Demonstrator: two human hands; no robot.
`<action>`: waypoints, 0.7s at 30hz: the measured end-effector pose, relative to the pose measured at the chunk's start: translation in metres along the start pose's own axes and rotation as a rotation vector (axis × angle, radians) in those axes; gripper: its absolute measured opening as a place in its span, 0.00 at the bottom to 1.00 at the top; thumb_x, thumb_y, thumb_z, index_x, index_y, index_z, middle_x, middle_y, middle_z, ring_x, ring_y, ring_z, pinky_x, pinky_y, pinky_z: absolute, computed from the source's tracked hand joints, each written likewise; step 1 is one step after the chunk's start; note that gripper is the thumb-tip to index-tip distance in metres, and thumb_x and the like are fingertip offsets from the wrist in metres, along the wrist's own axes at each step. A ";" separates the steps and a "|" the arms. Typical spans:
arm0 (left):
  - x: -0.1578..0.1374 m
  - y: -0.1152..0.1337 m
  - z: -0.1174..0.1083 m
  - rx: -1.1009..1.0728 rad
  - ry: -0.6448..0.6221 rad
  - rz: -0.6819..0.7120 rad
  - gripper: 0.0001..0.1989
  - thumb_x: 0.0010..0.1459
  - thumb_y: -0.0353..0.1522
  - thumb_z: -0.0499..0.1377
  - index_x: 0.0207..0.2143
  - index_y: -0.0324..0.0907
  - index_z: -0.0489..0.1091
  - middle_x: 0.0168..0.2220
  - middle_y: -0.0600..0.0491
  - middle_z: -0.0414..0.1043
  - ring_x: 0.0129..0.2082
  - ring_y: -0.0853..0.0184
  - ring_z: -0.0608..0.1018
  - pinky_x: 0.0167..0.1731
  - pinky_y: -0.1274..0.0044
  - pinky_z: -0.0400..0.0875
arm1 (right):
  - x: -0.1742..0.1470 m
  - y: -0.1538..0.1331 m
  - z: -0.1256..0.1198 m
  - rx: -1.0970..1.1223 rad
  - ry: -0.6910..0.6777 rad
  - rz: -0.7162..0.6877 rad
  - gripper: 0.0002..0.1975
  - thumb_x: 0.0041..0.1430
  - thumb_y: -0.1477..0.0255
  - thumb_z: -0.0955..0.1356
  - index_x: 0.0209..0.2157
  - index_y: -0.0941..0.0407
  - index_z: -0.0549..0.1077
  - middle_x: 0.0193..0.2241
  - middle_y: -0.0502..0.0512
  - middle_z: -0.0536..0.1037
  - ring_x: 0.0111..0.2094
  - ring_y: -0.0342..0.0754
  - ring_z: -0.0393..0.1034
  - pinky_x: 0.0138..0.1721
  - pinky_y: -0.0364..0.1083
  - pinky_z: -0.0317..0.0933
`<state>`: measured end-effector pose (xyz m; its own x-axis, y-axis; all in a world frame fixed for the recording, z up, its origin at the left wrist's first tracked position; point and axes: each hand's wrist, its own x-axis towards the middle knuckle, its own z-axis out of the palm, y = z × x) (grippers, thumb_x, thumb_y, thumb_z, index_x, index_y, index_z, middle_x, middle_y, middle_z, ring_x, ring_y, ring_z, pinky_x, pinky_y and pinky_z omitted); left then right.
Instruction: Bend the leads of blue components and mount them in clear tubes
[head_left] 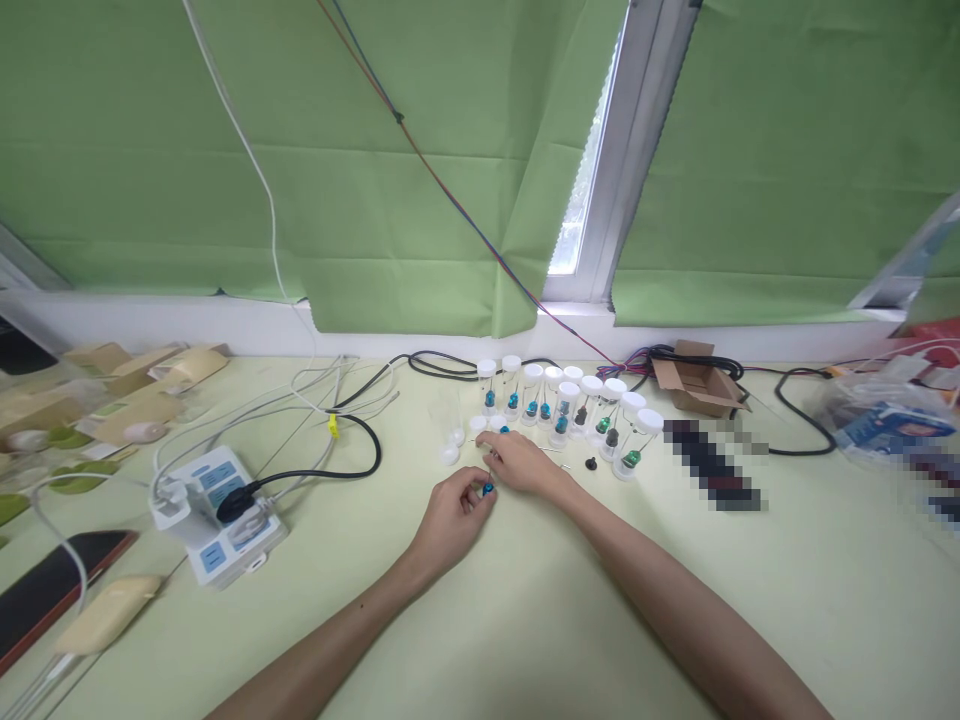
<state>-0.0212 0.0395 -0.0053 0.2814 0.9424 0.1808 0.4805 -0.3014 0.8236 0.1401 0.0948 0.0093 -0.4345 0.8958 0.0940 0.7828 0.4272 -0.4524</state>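
Observation:
My left hand [454, 512] is closed, with thumb and fingertips pinching a small blue knob-like piece [488, 490]; a thin stem seems to rise from it. Close above it, my right hand [521, 465] has its fingers drawn together near that stem. What they grip is too small to make out. Another blue piece [505, 430] shows just behind my right knuckles. Beyond my hands, several clear tubes stand upright with white caps [649, 421], holding blue, green or dark stemmed pieces. Loose white caps [450, 455] lie left of my right fingertips.
A small black part [591, 464] lies right of my right wrist. To the left sits a white power strip [236, 515] with plugs and cables. An open cardboard box [697, 380] stands at the back right. Yellowish packages [127, 395] and a phone-like slab [56, 590] lie far left.

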 end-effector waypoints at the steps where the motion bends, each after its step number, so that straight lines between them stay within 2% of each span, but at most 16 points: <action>1: 0.000 0.000 0.000 -0.002 0.000 0.000 0.07 0.55 0.35 0.57 0.33 0.42 0.71 0.23 0.57 0.65 0.22 0.70 0.66 0.23 0.79 0.61 | 0.000 0.000 0.000 0.002 0.003 0.000 0.16 0.62 0.76 0.62 0.52 0.55 0.67 0.36 0.57 0.76 0.39 0.50 0.68 0.35 0.43 0.53; 14: 0.001 0.000 0.000 -0.013 0.011 0.010 0.08 0.54 0.36 0.57 0.33 0.42 0.72 0.22 0.57 0.66 0.22 0.70 0.67 0.23 0.79 0.61 | 0.000 -0.003 -0.001 -0.013 0.027 -0.005 0.07 0.61 0.76 0.61 0.39 0.55 0.68 0.31 0.53 0.73 0.33 0.47 0.64 0.28 0.42 0.45; 21: 0.001 0.001 -0.001 0.006 0.005 0.011 0.07 0.55 0.35 0.57 0.33 0.42 0.71 0.22 0.57 0.65 0.22 0.70 0.65 0.23 0.79 0.60 | 0.001 -0.002 0.000 -0.018 0.016 0.002 0.07 0.59 0.79 0.60 0.34 0.55 0.67 0.31 0.52 0.73 0.33 0.46 0.63 0.27 0.42 0.44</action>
<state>-0.0212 0.0398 -0.0037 0.2824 0.9398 0.1926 0.4824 -0.3126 0.8183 0.1384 0.0945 0.0104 -0.4260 0.8983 0.1076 0.7916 0.4277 -0.4363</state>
